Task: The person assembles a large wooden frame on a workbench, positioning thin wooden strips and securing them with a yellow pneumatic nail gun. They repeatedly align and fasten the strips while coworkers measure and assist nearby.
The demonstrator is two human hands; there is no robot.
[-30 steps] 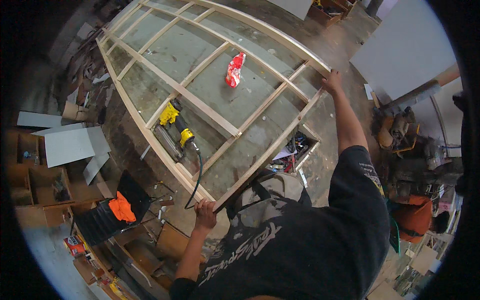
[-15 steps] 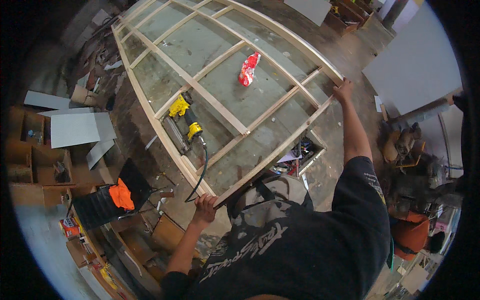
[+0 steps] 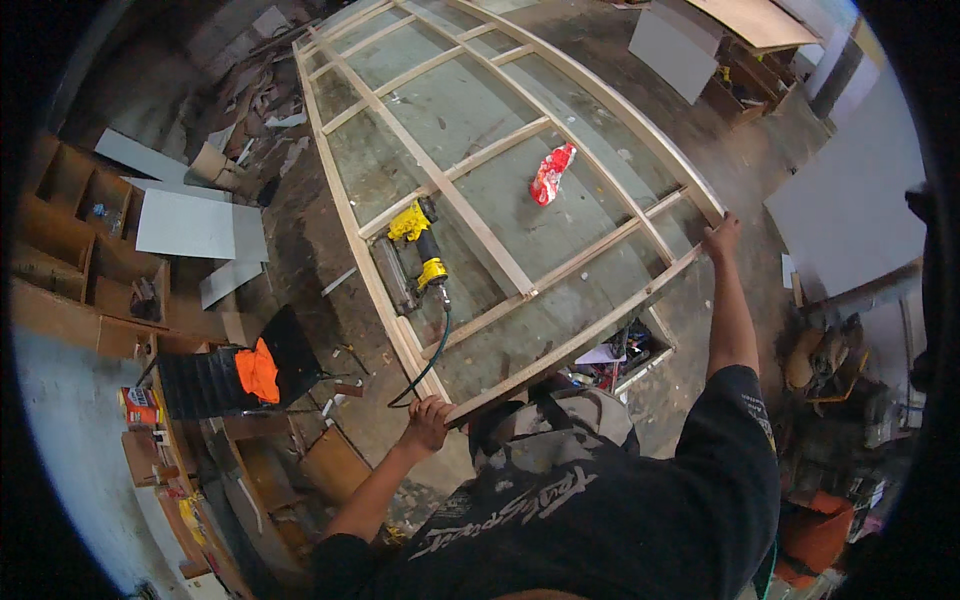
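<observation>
A long wooden frame [image 3: 590,318] with several crosspieces stretches away from me over a greyish work surface [image 3: 490,205]. My left hand [image 3: 427,424] is closed round its near left corner. At the near right corner, my right hand [image 3: 721,237] grips the same frame, arm stretched out. Inside the frame near its left rail lies a yellow and black nail gun [image 3: 418,250], its dark hose [image 3: 443,345] running over the rail beside my left hand. A crumpled red and white packet [image 3: 552,174] rests on the surface between the crosspieces.
An open box of tools and scraps [image 3: 640,355] sits below the near edge. On the left are a black chair [image 3: 205,384] with an orange cloth [image 3: 257,371], wooden cabinets [image 3: 75,225] and white panels [image 3: 185,222]. A large white board [image 3: 850,190] leans at right.
My view has shifted, so the frame and surroundings appear farther right and slightly lower. Both hands keep hold of the same corners; the nail gun and packet stay in place within the frame.
</observation>
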